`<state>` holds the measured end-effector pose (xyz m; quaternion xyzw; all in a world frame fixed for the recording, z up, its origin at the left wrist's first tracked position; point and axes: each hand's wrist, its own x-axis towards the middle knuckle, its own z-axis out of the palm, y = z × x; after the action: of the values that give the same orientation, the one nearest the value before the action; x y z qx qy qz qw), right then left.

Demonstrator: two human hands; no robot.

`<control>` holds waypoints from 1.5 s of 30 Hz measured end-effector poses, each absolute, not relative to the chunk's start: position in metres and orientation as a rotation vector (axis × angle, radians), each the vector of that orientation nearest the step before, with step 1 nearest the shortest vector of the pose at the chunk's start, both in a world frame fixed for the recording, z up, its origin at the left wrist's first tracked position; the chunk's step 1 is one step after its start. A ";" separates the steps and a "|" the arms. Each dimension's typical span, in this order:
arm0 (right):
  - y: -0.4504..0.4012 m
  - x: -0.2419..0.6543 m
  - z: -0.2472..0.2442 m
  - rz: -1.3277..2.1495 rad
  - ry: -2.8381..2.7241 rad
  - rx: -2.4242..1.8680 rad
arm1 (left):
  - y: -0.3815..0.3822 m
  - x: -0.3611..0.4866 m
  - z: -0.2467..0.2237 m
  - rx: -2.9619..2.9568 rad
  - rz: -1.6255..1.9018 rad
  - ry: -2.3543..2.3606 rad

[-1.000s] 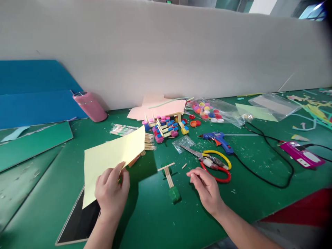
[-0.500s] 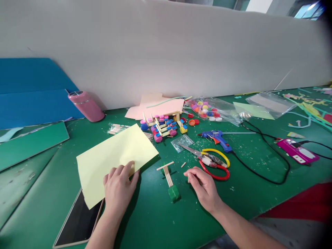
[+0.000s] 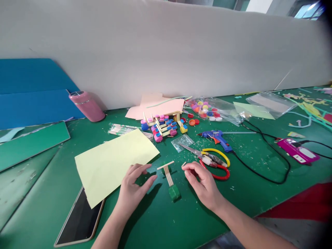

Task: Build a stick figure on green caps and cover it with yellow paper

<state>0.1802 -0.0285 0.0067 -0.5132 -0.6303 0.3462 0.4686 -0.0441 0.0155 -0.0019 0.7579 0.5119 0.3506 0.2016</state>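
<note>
My left hand (image 3: 135, 188) hovers left of a small stick model, thumb and fingers spread with nothing between them. The model (image 3: 169, 178) lies on the green table, with thin wooden sticks down its middle, a green block at the near end and a crosswise stick at the far end. My right hand (image 3: 203, 185) is on the model's other side, fingers curled, thumb and forefinger slightly apart. A short stick piece (image 3: 184, 164) shows at its fingertips; whether they touch it I cannot tell. Pale yellow paper (image 3: 114, 162) lies partly over a phone (image 3: 80, 219).
Scissors (image 3: 207, 159) and a blue glue gun (image 3: 216, 138) with a black cord lie to the right, near a magenta power strip (image 3: 298, 151). Behind are finished stick models (image 3: 162, 128), bagged bottle caps (image 3: 206, 109) and a pink bottle (image 3: 86, 106).
My left hand has lifted off the yellow paper and moved right, opening toward the model. My right hand has shifted slightly up and left, to the short stick piece.
</note>
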 end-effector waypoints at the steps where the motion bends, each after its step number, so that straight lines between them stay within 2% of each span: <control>1: -0.024 0.179 0.011 0.848 -1.551 -1.262 | 0.015 -0.040 0.000 2.078 0.960 1.402; 7: 0.011 0.170 0.025 0.803 -1.547 -1.238 | 0.019 -0.016 0.009 1.876 0.867 1.337; 17: 0.018 0.160 0.003 0.877 -1.457 -1.213 | 0.024 -0.002 0.006 1.705 0.889 1.369; 26: 0.016 0.159 0.002 0.969 -1.526 -1.198 | 0.024 0.000 0.003 1.660 0.889 1.336; 45: 0.017 0.156 -0.001 0.910 -1.578 -1.215 | 0.026 0.001 0.001 1.742 0.909 1.325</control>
<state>0.1562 0.0168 -0.0006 -0.4931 -0.6406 0.3695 0.4583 0.0014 0.0261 0.0015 0.6809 0.5181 0.3552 0.3765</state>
